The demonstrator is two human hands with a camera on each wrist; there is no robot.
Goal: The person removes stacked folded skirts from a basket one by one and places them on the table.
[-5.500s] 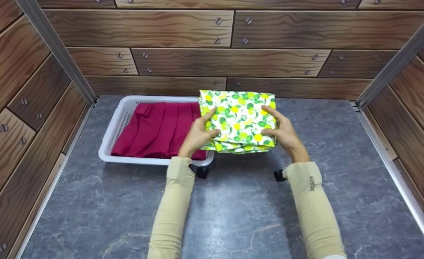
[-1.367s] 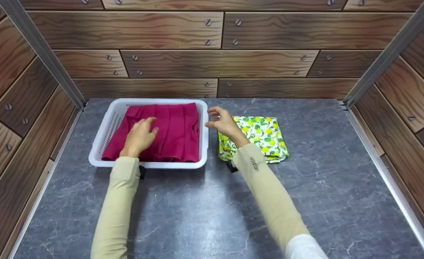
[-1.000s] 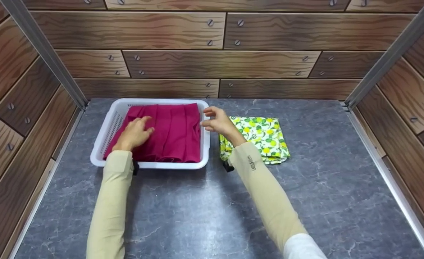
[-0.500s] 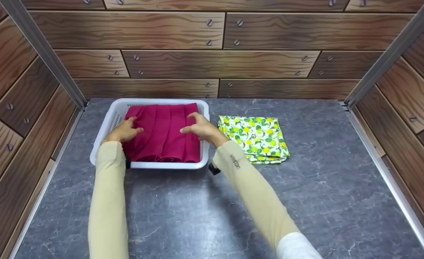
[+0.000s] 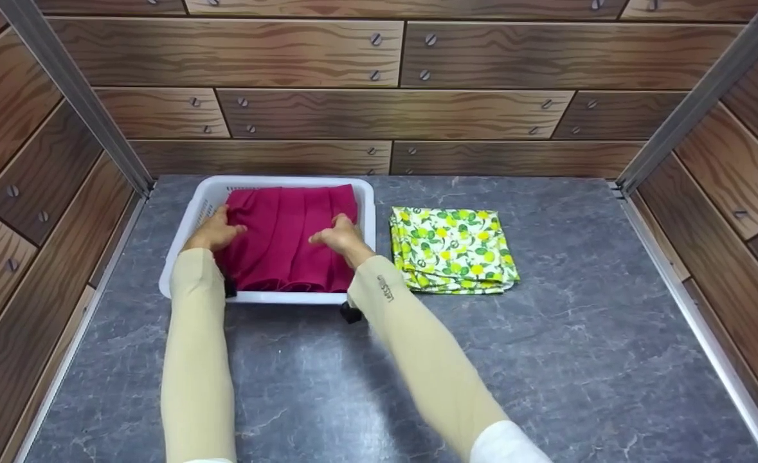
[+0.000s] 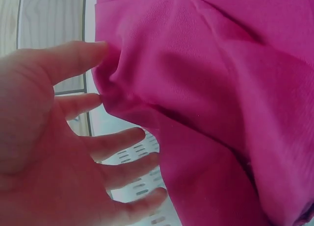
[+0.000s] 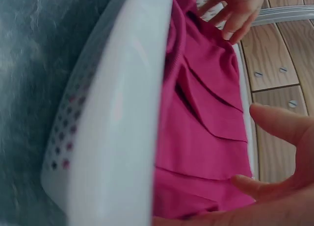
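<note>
One line of lettering on the tan right sleeve

The dark print runs along the cuff, at 5 o'clock from the right grip, and seems to read "LetsSlim", though the characters are small. That grip is released: thumb and one finger stand apart at the 3 o'clock side of the magenta cloth, with the other fingers mostly hidden. The left grip is released too, its fingers spread at the cloth's 9 o'clock edge. In the left wrist view the fingertips overlap that edge; whether they touch cannot be told.

The magenta cloth lies in pleats inside a white, slotted basket on a grey marbled worktop. Just beside the basket, at 3 o'clock, rests a folded lemon-print cloth; small round marks in its pattern cannot be made out as letters or ornament. Wood-grain panels rise at 12 o'clock.
</note>
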